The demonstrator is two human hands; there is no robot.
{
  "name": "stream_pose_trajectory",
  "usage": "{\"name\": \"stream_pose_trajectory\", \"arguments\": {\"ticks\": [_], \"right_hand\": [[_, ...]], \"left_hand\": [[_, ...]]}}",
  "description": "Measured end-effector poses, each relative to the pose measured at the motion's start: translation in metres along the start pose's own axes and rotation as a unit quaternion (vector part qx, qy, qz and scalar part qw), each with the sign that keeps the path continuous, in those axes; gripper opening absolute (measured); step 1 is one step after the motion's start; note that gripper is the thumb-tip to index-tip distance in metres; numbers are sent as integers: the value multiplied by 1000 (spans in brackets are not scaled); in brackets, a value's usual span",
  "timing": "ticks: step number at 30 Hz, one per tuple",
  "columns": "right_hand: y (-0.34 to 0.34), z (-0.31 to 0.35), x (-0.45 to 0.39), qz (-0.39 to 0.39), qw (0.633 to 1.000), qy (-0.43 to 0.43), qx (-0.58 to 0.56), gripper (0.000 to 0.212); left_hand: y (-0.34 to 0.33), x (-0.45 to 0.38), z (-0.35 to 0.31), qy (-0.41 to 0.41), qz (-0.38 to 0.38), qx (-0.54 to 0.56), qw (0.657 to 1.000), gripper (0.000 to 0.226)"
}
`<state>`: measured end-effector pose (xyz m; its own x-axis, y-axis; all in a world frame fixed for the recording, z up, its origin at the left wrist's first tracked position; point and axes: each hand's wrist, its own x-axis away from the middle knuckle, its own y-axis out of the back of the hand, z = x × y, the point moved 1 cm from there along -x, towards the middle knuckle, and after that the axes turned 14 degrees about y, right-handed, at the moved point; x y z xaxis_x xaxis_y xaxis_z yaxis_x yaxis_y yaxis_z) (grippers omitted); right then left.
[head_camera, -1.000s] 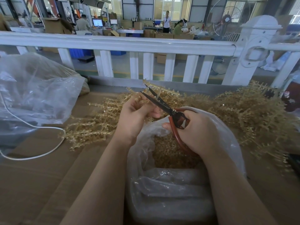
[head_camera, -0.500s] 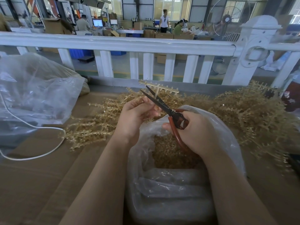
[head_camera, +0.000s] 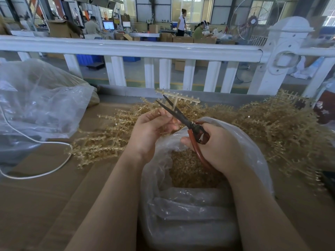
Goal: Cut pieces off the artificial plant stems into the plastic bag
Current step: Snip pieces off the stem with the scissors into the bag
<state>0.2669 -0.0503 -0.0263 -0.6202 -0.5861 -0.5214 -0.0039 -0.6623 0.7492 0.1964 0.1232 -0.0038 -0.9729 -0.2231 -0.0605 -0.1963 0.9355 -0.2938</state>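
My left hand (head_camera: pixel 150 131) pinches a tan plastic plant stem (head_camera: pixel 178 98) and holds it upright above the bag's mouth. My right hand (head_camera: pixel 217 149) grips red-handled scissors (head_camera: pixel 183 120) whose dark blades stand apart around the stem's stalk. Below both hands sits a clear plastic bag (head_camera: pixel 253 156) holding a heap of cut tan pieces (head_camera: pixel 188 171). A pile of uncut stems (head_camera: pixel 272 127) spreads across the table behind the bag.
The cardboard table top (head_camera: pixel 36 205) carries a large crumpled clear bag (head_camera: pixel 36 105) at the left with a white cable (head_camera: pixel 45 142) looping beside it. A white railing (head_camera: pixel 145 49) runs along the far edge. People work at benches far behind it.
My left hand has raised the stem higher, so its comb-like top now stands above the pile. The scissors followed upward, with the blades opened around the stalk.
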Motion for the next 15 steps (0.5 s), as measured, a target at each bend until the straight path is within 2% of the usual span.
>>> {"name": "stream_pose_trajectory", "arguments": {"ticks": [7,15], "right_hand": [[9,8,2,-15,999,22,45,50],[1,3,1,-20,1000,3,2,74]], "left_hand": [[2,-2,3,-3,-19,-40,999,17],[1,-1,1,13,3,-21,1000,28]]}}
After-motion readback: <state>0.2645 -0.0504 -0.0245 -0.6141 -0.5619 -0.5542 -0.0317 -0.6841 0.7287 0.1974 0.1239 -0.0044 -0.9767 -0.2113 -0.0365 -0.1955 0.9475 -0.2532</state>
